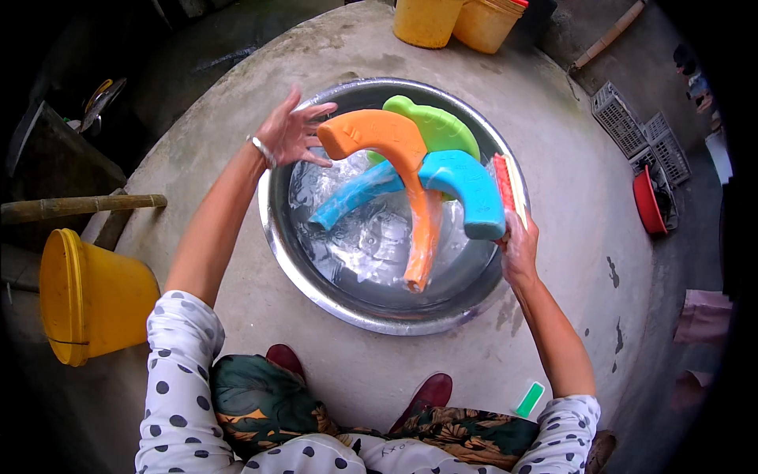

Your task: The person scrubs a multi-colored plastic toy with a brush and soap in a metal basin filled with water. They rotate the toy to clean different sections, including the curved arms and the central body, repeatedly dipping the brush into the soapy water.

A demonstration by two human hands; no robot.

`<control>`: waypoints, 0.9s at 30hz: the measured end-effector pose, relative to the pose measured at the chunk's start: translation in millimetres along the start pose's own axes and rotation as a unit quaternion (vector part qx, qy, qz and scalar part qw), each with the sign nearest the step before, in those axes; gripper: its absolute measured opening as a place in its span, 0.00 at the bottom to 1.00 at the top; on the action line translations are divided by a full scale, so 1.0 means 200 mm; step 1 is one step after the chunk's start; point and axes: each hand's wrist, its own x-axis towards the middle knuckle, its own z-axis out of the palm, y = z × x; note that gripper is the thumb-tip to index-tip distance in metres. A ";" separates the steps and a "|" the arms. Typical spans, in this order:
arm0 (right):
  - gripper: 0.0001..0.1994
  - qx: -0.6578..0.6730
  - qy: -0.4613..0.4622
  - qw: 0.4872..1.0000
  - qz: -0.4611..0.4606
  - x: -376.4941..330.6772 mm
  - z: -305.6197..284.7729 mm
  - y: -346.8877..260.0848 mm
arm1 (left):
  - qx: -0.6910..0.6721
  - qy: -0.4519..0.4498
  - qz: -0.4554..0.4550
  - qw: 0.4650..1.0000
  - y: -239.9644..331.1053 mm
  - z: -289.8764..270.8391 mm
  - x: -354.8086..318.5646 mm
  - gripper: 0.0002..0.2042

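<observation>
A wide metal basin [371, 320] with soapy water stands on the concrete floor. Crossing one another in it are an orange curved plastic piece [377, 134] and a blue curved plastic piece [467, 183], both wet. Behind them a green plastic piece with a rounded, bumpy edge [436, 128] leans at the far side. My left hand [290, 134] is open, wet fingers spread, beside the orange piece's thick end; whether they touch is unclear. At the basin's right rim, my right hand [519, 251] is closed on a scrubbing brush [508, 183] with red bristles, next to the blue piece.
A yellow bucket [106, 292] and a bamboo pole [87, 207] are at the left. Two yellow buckets [426, 22] stand beyond the basin. Grey plastic crates [620, 118] and a red basin [647, 201] sit at the right. A green and white object [530, 399] lies near my right elbow.
</observation>
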 end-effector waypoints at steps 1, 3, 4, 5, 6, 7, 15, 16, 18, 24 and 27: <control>0.17 -0.002 0.011 1.000 -0.022 0.01 0.04 -0.02 | 0.041 0.022 -0.020 0.999 0.04 0.10 0.03 0.34; 0.18 -0.004 0.022 0.998 -0.063 -0.02 0.15 -0.10 | 0.122 0.055 -0.056 0.989 0.03 0.29 0.05 0.32; 0.20 -0.014 0.022 0.996 -0.081 -0.02 0.16 -0.11 | 0.163 0.059 -0.072 0.982 0.01 0.38 0.08 0.31; 0.21 -0.023 0.013 0.996 -0.088 -0.01 0.14 -0.11 | 0.206 0.060 -0.090 0.973 0.01 0.43 0.09 0.30; 0.21 -0.031 0.005 0.995 -0.094 0.00 0.11 -0.08 | 0.150 0.082 -0.109 0.979 -0.01 0.37 0.12 0.28; 0.21 -0.038 -0.001 0.994 -0.100 0.00 0.10 -0.07 | 0.096 0.103 -0.108 0.984 -0.06 0.32 0.13 0.28; 0.17 -0.055 0.036 0.994 -0.082 -0.18 -0.08 -0.09 | -0.025 0.005 -0.081 0.996 -0.47 0.49 -0.07 0.24; 0.18 -0.013 0.048 0.996 -0.074 -0.19 -0.11 -0.10 | 0.000 0.028 -0.067 0.997 -0.49 0.51 -0.09 0.22; 0.18 0.044 0.087 0.994 -0.053 -0.24 -0.18 -0.12 | 0.011 0.066 -0.065 0.996 -0.50 0.53 -0.13 0.19; 0.19 0.162 0.328 0.931 -0.015 -0.52 -0.60 0.21 | -0.027 0.048 -0.055 0.997 -0.58 0.54 -0.15 0.19; 0.18 0.229 0.432 0.863 0.127 -0.68 -0.84 0.58 | -0.035 0.063 -0.043 0.996 -0.63 0.60 -0.14 0.20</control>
